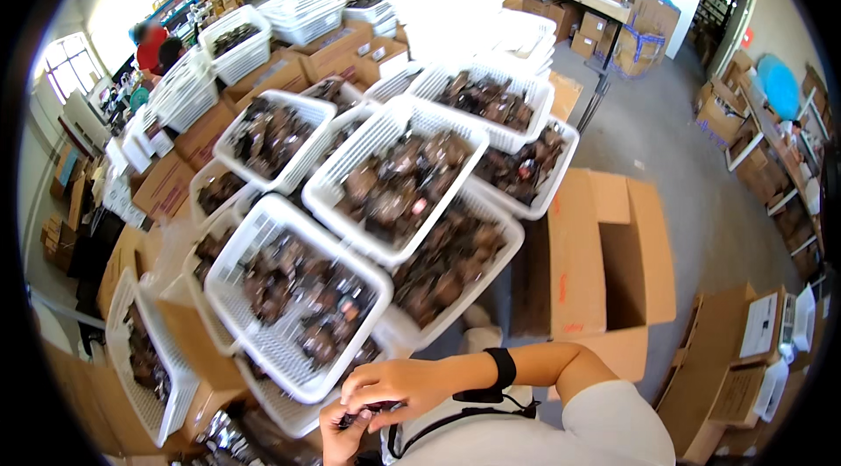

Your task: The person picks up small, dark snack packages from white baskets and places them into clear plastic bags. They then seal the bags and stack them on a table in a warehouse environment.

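Observation:
My left hand (340,434) is at the bottom of the view, its fingers around a small dark glossy item (373,407). My right hand (394,389), with a black band on its wrist, bends over the same item and has its fingers on it. The two hands hide most of the item. Just beyond them, a white plastic basket (230,308) rests tilted on other baskets. In it lie many dark brown glossy pieces (315,295), some of them shining like clear film. What these pieces are is too unclear to tell.
More white baskets (315,193) of similar brown pieces are stacked ahead. An open cardboard carton (578,269) stands at the right. Silvery packets (227,436) lie at the lower left. Cartons (729,361) line the right side. Other people (152,45) are farther back.

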